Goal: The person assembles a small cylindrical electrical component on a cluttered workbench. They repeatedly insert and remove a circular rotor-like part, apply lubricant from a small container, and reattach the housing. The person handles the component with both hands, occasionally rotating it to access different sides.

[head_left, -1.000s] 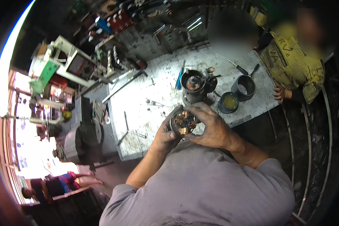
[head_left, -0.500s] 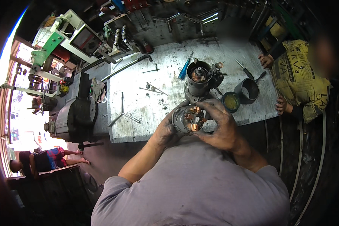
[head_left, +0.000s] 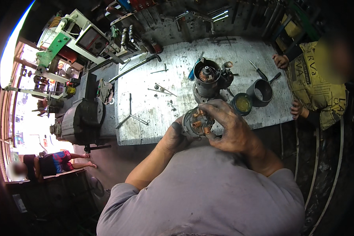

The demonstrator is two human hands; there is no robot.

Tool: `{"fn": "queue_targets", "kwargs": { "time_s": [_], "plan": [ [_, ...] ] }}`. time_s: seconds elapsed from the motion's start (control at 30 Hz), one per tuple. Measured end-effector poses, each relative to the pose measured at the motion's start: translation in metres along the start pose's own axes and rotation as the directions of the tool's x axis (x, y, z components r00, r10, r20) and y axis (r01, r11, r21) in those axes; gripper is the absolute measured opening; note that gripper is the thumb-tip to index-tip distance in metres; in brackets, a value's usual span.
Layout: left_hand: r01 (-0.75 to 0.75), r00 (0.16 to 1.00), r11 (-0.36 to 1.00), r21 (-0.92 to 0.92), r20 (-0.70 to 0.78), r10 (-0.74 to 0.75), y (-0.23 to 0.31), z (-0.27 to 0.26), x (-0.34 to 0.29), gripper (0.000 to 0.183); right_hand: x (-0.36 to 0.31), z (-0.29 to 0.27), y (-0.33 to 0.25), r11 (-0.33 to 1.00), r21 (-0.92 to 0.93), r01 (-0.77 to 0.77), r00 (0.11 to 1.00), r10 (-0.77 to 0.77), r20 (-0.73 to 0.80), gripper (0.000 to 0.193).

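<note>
Before smudged workbench (head_left: 157, 124) and tool-hung wall (head_left: 200, 32), round part (head_left: 195, 125) in fingers (head_left: 216, 112)

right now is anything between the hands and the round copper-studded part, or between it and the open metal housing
Left hand and right hand hold the round part, nothing between. Toward the metal housing, only the right hand's fingers, over the part's far edge, visibly intervene.

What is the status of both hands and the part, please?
Left hand, right hand: both holding round grey part. Copper pieces visible. Motor housing upright on bench, just beyond hands.
</note>
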State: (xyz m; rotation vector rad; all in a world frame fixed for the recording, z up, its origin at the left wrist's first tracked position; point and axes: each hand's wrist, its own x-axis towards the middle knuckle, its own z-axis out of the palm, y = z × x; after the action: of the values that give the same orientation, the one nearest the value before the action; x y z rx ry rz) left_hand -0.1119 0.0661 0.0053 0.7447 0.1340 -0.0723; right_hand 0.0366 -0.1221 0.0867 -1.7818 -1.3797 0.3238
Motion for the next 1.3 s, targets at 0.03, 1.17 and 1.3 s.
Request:
{"fn": "queue_targets", "kwargs": {
  "time_s": [0.03, 1.17, 1.3],
  "plan": [
    [0.017, 1.0, 1.0, 0.004, 0.013, -0.017, -0.001, -0.001, 0.0, 0.127, 0.001, -0.003, 0.002, 0.998, -0.005, 0.057, 0.998, -0.057, 0.024, 0.083],
    [-0.025, 0.999, 0.995, 0.092, 0.029, 0.023, 0.008, 0.014, 0.002, 0.126, -0.007, 0.002, 0.011, 0.994, 0.08, 0.078, 0.997, -0.077, -0.016, 0.088],
    [0.021, 0.998, 0.989, 0.144, -0.068, -0.012, 0.011, 0.022, 0.002, 0.135, -0.014, 0.006, 0.006, 0.994, 0.112, 0.017, 1.0, -0.015, -0.014, 0.086]
  ]
}}
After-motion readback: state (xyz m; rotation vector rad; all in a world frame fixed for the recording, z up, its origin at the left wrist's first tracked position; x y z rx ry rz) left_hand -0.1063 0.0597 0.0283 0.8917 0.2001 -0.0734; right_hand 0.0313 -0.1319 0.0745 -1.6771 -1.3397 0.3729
